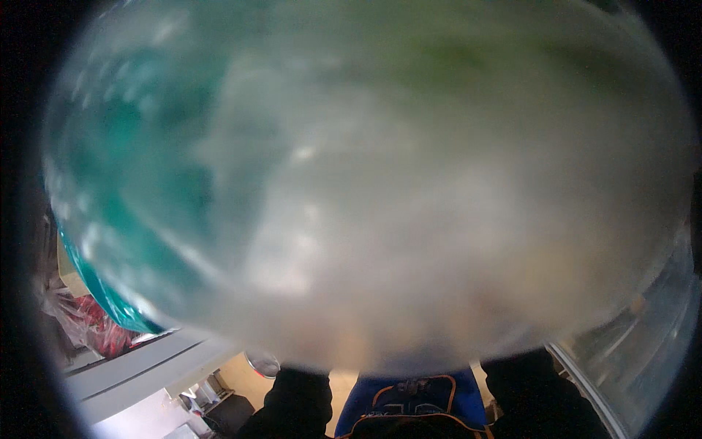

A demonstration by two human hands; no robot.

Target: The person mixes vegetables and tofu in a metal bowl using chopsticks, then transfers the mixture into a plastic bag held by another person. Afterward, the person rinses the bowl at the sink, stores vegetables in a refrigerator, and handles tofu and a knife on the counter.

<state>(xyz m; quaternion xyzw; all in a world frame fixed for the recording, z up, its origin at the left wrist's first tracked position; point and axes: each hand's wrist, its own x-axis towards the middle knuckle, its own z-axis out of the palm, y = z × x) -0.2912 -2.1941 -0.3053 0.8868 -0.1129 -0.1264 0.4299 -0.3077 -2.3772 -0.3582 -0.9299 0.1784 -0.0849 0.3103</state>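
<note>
Translucent plastic film (351, 192), very close to the camera and badly blurred, fills most of the view. Its left side shows teal-green, with a sharper teal plastic edge (101, 293) below. My two forearms in dark sleeves, the left sleeve (299, 398) and the right sleeve (535, 389), reach up behind the film. Both hands are lost in the blur; only faint skin-toned smears show through its lower part. Whether my fingers grip the film I cannot tell. Between the sleeves is a blue garment (411, 400) with orange trim.
At the left, clear plastic wraps something red (101, 321) beside a pale grey ledge (137, 359). A round metal-rimmed object (263, 363) sits below, near a dark rounded object (233, 411). On the right, clear plastic sheeting (641, 340) hangs by a metal rail (592, 395).
</note>
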